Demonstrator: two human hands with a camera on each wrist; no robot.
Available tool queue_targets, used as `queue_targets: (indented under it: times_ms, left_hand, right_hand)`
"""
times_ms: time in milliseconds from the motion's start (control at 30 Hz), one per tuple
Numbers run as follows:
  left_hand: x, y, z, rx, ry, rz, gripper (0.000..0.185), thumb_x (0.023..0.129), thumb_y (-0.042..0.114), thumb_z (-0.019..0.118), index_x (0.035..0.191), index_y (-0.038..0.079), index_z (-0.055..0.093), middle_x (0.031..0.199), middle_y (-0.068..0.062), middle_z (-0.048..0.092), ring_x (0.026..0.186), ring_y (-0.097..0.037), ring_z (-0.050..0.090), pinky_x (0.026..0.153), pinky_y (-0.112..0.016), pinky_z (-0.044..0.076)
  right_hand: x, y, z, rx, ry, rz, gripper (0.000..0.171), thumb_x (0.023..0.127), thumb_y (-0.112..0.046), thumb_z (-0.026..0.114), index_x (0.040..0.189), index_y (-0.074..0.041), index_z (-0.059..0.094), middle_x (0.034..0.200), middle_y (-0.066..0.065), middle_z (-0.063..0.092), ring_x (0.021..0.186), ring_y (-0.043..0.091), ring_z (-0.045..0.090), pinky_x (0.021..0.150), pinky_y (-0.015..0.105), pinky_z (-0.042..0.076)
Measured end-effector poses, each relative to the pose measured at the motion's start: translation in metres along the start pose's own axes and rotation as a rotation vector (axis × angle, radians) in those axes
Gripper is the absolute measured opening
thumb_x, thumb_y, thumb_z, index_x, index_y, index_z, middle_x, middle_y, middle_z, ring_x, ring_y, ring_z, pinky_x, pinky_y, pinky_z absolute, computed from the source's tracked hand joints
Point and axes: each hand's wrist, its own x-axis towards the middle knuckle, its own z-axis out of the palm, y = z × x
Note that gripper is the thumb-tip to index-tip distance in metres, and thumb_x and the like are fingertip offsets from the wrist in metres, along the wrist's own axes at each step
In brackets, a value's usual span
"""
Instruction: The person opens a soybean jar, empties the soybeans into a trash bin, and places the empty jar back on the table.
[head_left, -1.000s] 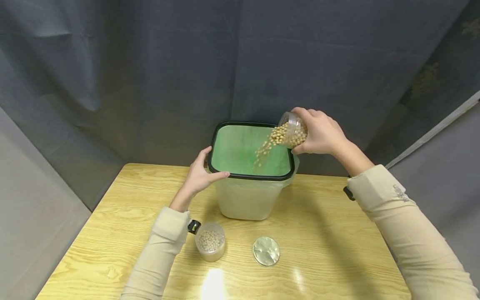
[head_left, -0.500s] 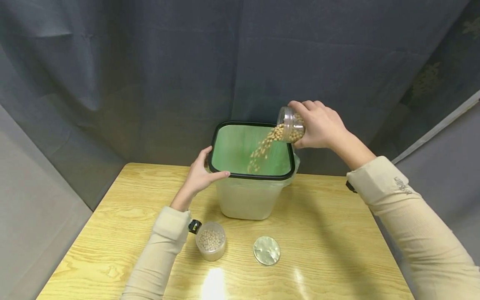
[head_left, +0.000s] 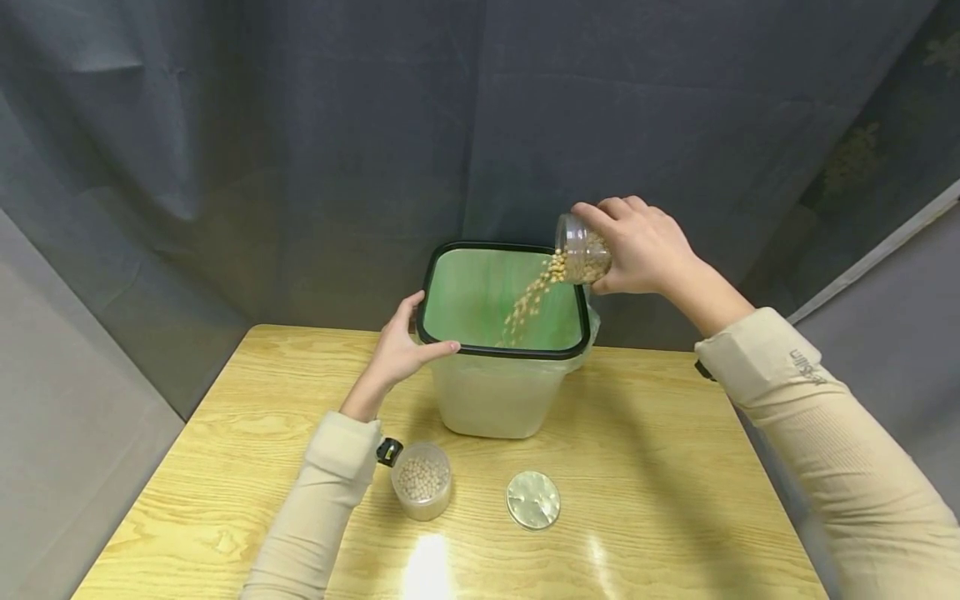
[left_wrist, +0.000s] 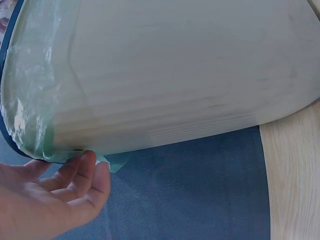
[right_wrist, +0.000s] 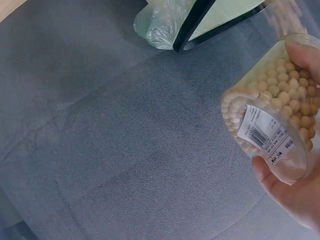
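A translucent bin (head_left: 495, 396) with a black rim and a green liner stands at the back of the wooden table (head_left: 660, 492). My right hand (head_left: 637, 246) grips a clear jar (head_left: 581, 250) of tan beans, tipped over the bin's far right corner. Beans (head_left: 528, 304) stream from the jar into the bin. In the right wrist view the jar (right_wrist: 267, 117) shows a barcode label, with my fingers (right_wrist: 302, 55) round it. My left hand (head_left: 401, 350) rests on the bin's left rim, thumb on the front edge. In the left wrist view its fingers (left_wrist: 82, 182) touch the bin (left_wrist: 175, 75) wall.
A second open jar (head_left: 422, 481) of pale beans stands near my left sleeve. A round silvery lid (head_left: 532, 501) lies flat on the table in front of the bin. Grey cloth (head_left: 300, 125) hangs behind the table.
My right hand has lifted the jar slightly and tipped it further. Beans keep pouring and the jar holds fewer. My left hand has not moved.
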Motion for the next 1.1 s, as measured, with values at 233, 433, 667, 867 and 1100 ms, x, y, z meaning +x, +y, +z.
queue_targets:
  times_ms: [233,433,667,867,1100]
  left_hand:
    - [-0.001,-0.001,0.001,-0.018,-0.008,-0.009,0.097,0.068,0.033,0.079,0.145,0.015,0.022,0.147,-0.011,0.023,0.13,-0.03,0.028,0.102,-0.045,0.029]
    - [0.001,-0.001,0.002,-0.02,-0.013,-0.005,0.097,0.069,0.033,0.078,0.145,0.015,0.021,0.147,-0.011,0.022,0.13,-0.031,0.027,0.102,-0.045,0.029]
    - [0.002,-0.003,0.001,-0.017,-0.018,-0.011,0.097,0.068,0.033,0.078,0.145,0.015,0.021,0.147,-0.011,0.022,0.13,-0.03,0.028,0.102,-0.045,0.028]
    - [-0.001,-0.003,-0.001,-0.031,-0.011,-0.017,0.096,0.069,0.032,0.078,0.145,0.016,0.021,0.147,-0.011,0.022,0.13,-0.031,0.027,0.102,-0.045,0.028]
    - [-0.002,-0.002,-0.002,-0.027,-0.009,-0.011,0.097,0.069,0.033,0.078,0.145,0.016,0.021,0.147,-0.01,0.022,0.13,-0.031,0.028,0.102,-0.045,0.028]
  right_hand:
    - [-0.001,0.0,0.005,-0.014,0.028,-0.059,0.091,0.051,-0.026,0.082,0.131,-0.01,0.042,0.115,0.021,0.05,0.101,0.04,0.046,0.078,0.053,0.041]
    - [-0.001,0.0,0.008,-0.009,0.057,-0.092,0.088,0.051,-0.021,0.08,0.13,-0.01,0.044,0.113,0.021,0.05,0.098,0.04,0.046,0.079,0.052,0.041]
    - [-0.002,-0.005,0.013,-0.046,0.055,-0.125,0.086,0.051,-0.021,0.08,0.129,-0.011,0.044,0.114,0.022,0.05,0.099,0.041,0.046,0.077,0.052,0.042]
    - [0.001,-0.009,0.014,-0.139,0.063,-0.18,0.087,0.051,-0.024,0.081,0.129,-0.012,0.044,0.114,0.024,0.049,0.101,0.041,0.046,0.075,0.052,0.043]
    - [0.004,-0.011,0.016,-0.189,0.077,-0.234,0.087,0.05,-0.025,0.082,0.127,-0.011,0.045,0.112,0.024,0.05,0.099,0.042,0.047,0.072,0.051,0.044]
